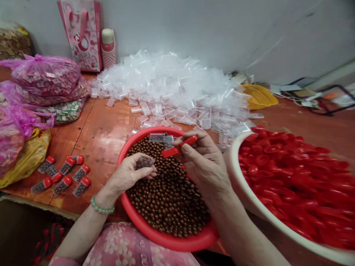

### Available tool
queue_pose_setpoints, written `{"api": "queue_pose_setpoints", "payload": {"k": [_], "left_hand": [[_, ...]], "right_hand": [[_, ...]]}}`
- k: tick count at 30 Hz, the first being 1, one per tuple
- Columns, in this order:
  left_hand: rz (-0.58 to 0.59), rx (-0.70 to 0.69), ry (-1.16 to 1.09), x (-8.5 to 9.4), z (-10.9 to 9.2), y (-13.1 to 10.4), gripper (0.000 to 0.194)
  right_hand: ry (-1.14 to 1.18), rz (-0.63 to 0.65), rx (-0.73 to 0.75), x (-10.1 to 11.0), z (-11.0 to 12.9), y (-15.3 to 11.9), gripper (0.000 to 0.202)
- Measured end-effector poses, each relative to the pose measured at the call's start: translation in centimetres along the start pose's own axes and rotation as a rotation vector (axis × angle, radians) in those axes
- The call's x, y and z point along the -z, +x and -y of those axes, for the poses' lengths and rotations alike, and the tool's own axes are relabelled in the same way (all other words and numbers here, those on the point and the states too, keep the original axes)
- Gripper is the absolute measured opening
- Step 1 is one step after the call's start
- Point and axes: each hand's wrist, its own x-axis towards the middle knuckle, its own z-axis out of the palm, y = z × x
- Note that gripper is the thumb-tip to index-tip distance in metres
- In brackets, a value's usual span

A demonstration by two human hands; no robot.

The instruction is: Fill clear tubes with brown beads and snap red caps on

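Observation:
My left hand [132, 171], a green bead bracelet on its wrist, grips a small clear plastic container [146, 161] with brown balls inside. Between the fingers and thumb of my right hand [206, 160] are red plastic caps; one red cap [170, 152] points left and another red piece [190, 140] shows above the thumb. Both hands are over a red basin [166, 242] full of shiny brown balls [166, 207]. Close to the right fingertips, clear containers [156, 137] lie at the basin's far side; whether my right hand touches them, I cannot tell.
A heap of clear containers [172, 81] lies against the wall. To the right stands a white tub [235, 151] of red caps [291, 181]. Several filled, red-capped containers [61, 184] lie on the left, near pink bags [46, 79]. A yellow basket [259, 96] is at the back.

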Motion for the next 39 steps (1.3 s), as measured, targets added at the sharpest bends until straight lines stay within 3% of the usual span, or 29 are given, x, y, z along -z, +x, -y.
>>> {"api": "queue_pose_setpoints", "payload": {"k": [5,10,16,21,28,32,39], "left_hand": [[-0.020,-0.025,-0.043,0.1,0.2,0.1,0.040],[-0.041,-0.057,-0.090,0.1,0.2,0.3,0.039],[-0.058,-0.089,0.032,-0.2,0.1,0.3,0.030],[-0.100,-0.143,0.206,-0.3,0.3,0.3,0.023],[-0.032,-0.156,0.333,0.1,1.2,0.4,0.019],[-0.011,-0.095,0.264,0.0,0.9,0.3,0.021],[0.074,0.053,-0.008,-0.1,0.0,0.1,0.037]], "right_hand": [[0.041,0.123,0.082,-2.0,-1.2,-1.0,0.016],[0.011,0.230,0.068,-1.4,-2.7,-2.1,0.011],[-0.192,0.290,0.013,-0.9,-2.1,-1.9,0.011],[-0.447,0.218,0.255,-1.4,-1.7,-1.6,0.029],[-0.652,0.346,0.486,-2.0,-2.2,-1.8,0.042],[-0.600,0.315,0.391,-1.8,-2.1,-1.4,0.035],[-0.159,0.179,0.073,-0.8,-1.2,0.5,0.018]]}}
